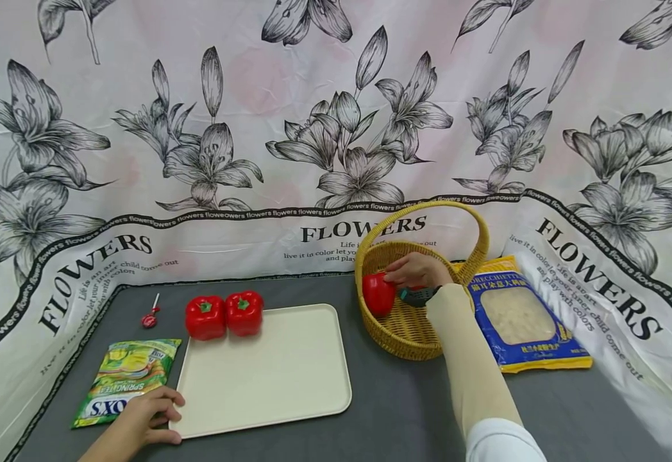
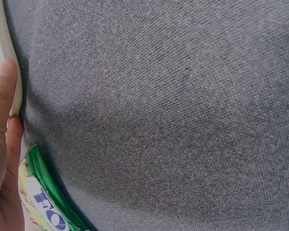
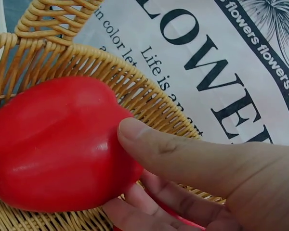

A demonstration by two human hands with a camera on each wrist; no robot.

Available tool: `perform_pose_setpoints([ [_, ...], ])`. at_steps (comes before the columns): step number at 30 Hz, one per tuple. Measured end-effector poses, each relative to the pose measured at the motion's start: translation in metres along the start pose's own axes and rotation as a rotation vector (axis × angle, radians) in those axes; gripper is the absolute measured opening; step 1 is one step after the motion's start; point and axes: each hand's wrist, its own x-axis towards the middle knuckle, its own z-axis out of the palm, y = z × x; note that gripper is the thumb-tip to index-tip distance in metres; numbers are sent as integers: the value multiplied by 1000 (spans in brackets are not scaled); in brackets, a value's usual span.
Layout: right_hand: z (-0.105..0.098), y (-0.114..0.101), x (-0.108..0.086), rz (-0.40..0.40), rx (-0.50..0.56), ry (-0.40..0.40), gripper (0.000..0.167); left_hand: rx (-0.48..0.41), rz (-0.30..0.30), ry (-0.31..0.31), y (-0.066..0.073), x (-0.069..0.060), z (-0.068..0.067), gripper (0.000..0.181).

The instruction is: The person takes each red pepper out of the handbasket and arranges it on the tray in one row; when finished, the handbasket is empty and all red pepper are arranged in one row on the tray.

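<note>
Nearest me on the left, my left hand [image 1: 150,415] rests at the near left corner of a cream tray [image 1: 267,372], its fingers loosely bent and touching the rim, the thumb standing apart from them. The left wrist view shows fingertips against that rim and the grey desk [image 1: 394,417] beyond. Just beside the hand lies a green and yellow tea packet [image 1: 131,378], its lettering upside down to me; the forearm covers part of it.

On the right, a beige sleeve [image 1: 474,366] reaches over the rim of a wicker basket [image 1: 413,350] with a tall arched handle. Inside, my right hand [image 1: 417,271] has its thumb and fingers closed on one end of a red bell pepper [image 3: 58,144], thumb above and fingertips below. The pepper is near the basket's left wall; I can't tell whether it touches the bottom. More red shows under my fingers, mostly hidden.

At the tray's far left corner, a left pepper [image 1: 205,317] and a right pepper [image 1: 245,314] stand side by side, green stems up. Left of them lies a red lollipop [image 1: 149,319]. A blue and yellow pasta bag [image 1: 523,314] lies right of the basket. Behind everything hangs a flower-printed cloth [image 1: 243,154].
</note>
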Motion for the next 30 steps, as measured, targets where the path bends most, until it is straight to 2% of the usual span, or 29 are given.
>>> perform_pose_setpoints([
  [9, 8, -5, -8, 34, -109, 81, 39, 5, 29, 22, -2, 0, 1, 24],
  [12, 12, -5, -9, 36, -95, 108, 37, 2, 18, 19, -2, 0, 1, 24],
  [15, 15, -3, -11, 28, -37, 112, 38, -8, 10, 10, -1, 0, 1, 24],
  [18, 17, 0, -14, 23, 8, 78, 43, -4, 8, 9, 0, 0, 0, 24],
  [23, 16, 7, -14, -5, -1, 11, 49, 5, 20, 9, 1, 1, 0, 25],
  [30, 12, 15, -13, -19, 77, -110, 49, -34, -31, -35, 1, 2, -1, 27],
])
